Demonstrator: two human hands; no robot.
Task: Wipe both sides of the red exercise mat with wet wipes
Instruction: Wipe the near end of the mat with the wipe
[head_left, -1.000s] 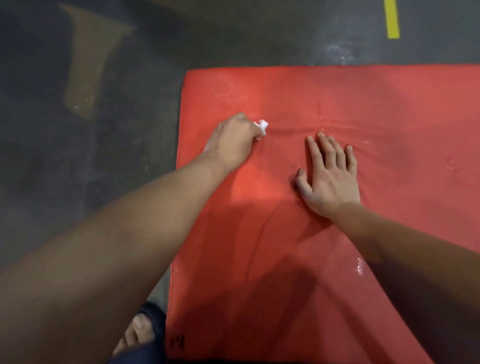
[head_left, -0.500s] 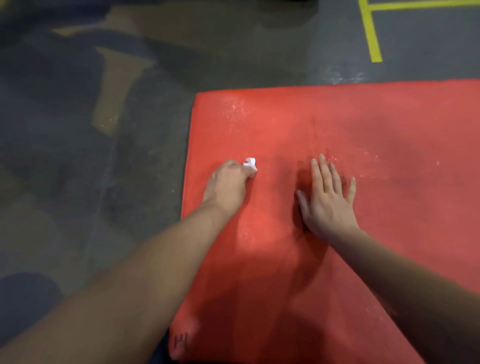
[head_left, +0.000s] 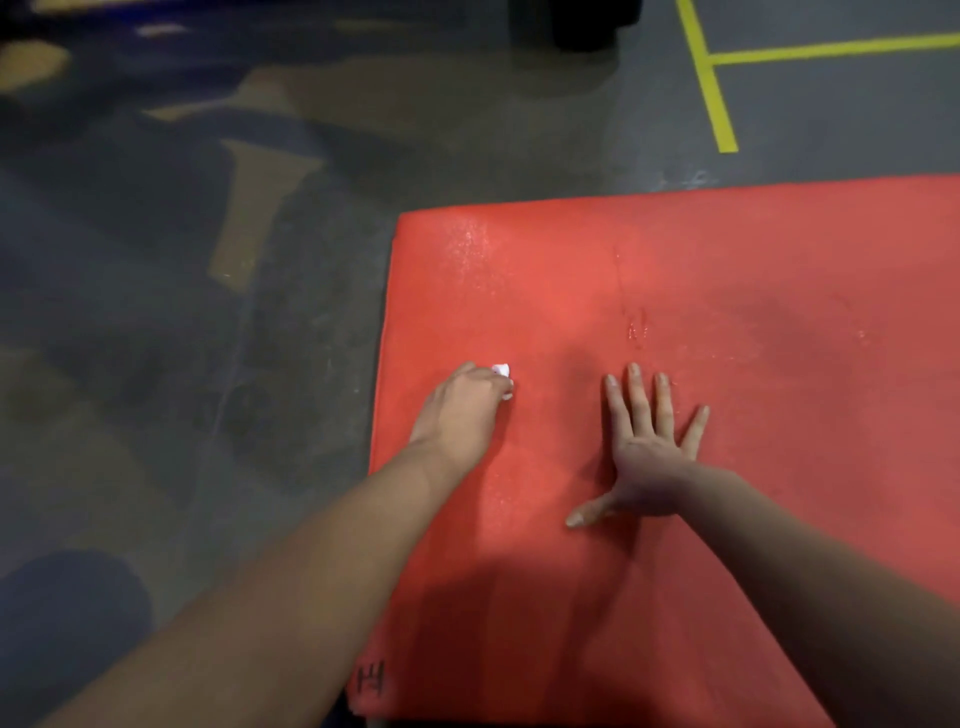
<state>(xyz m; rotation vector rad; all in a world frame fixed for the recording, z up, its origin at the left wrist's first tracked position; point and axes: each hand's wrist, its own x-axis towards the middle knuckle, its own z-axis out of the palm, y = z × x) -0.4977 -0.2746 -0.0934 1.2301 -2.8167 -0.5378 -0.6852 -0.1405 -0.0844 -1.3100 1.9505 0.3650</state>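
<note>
Now red mat (head_left: 727, 270) flat on floor (head_left: 208, 364), long axis unclear — left hand (head_left: 462, 410) curled round white wipe (head_left: 503, 371), right hand (head_left: 647, 467) splayed flat.

Dim scene, lit from above: a broad soft shadow covers the near part of the red mat (head_left: 727, 270), brightest patch mid-frame. Small wet glints at the mat's far-left corner and centre, no hard glare. Soft focus throughout, the floor (head_left: 156, 364) at left is murky and smeared, and the yellow floor lines (head_left: 719, 98) far right lean with wide-angle distortion.
</note>
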